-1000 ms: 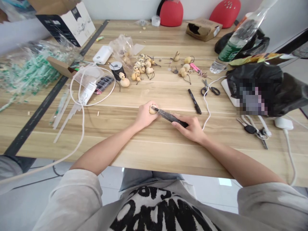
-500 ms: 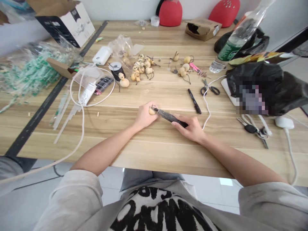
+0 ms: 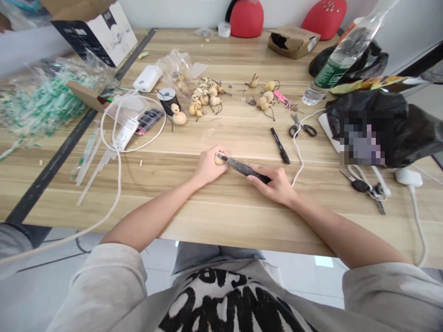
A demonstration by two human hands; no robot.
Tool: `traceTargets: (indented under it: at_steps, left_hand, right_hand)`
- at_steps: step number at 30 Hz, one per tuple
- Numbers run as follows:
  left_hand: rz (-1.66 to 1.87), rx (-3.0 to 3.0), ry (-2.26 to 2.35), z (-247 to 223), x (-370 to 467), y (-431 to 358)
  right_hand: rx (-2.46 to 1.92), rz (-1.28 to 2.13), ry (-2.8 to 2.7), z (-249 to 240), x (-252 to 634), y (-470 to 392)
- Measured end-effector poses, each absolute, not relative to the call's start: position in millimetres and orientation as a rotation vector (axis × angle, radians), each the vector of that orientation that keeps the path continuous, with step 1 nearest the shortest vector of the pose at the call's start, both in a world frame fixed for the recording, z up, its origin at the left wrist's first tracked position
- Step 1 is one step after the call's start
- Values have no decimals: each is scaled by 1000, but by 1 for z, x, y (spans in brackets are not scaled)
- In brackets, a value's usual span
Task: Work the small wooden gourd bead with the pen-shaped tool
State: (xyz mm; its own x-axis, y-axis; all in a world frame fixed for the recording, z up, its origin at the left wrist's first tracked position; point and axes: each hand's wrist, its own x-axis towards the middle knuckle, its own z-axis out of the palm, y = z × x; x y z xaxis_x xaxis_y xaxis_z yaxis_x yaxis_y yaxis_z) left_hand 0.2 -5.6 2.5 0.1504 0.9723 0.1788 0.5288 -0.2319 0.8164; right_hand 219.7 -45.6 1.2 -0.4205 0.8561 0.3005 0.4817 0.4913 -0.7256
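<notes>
Near the middle of the table, my left hand (image 3: pixel 210 165) is closed around a small tan gourd (image 3: pixel 219 160). My right hand (image 3: pixel 273 183) grips a dark, slim handheld tool (image 3: pixel 244 168), whose tip touches the gourd's top. A white cord (image 3: pixel 298 161) runs beside my right hand. Beyond my hands lies a cluster of small gourds with dark strings (image 3: pixel 204 96), and one gourd with a drawn face (image 3: pixel 179 117) stands by a spool of black thread (image 3: pixel 166 99). A black marker (image 3: pixel 280 145) lies to the right.
Black-handled scissors (image 3: pixel 302 130), a clear bottle (image 3: pixel 332 69), keys (image 3: pixel 367 186) and a black plastic bag (image 3: pixel 411 124) are on the right. On the left are a looped white cable (image 3: pixel 119 184), glue sticks (image 3: pixel 90 173), a white device (image 3: pixel 147 78) and a box (image 3: pixel 114 34).
</notes>
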Motion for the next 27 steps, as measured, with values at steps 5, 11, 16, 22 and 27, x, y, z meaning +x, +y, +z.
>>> traceTargets:
  at_steps: [5, 11, 16, 22, 27]
  left_hand:
    - [994, 1836, 1449, 2, 0, -6]
    - [1013, 1834, 1448, 2, 0, -5]
    - [1030, 1813, 1416, 2, 0, -5]
    - [1019, 1814, 1413, 2, 0, -5]
    - [1013, 1829, 1425, 2, 0, -5]
  right_hand:
    - [-1111, 719, -2068, 2, 220, -45]
    - [-1111, 707, -2070, 3, 220, -45]
    - [-1111, 715, -2073, 2, 220, -46]
    - [-1078, 732, -2085, 3, 220, -45]
    - [-1088, 738, -2076, 3, 221, -45]
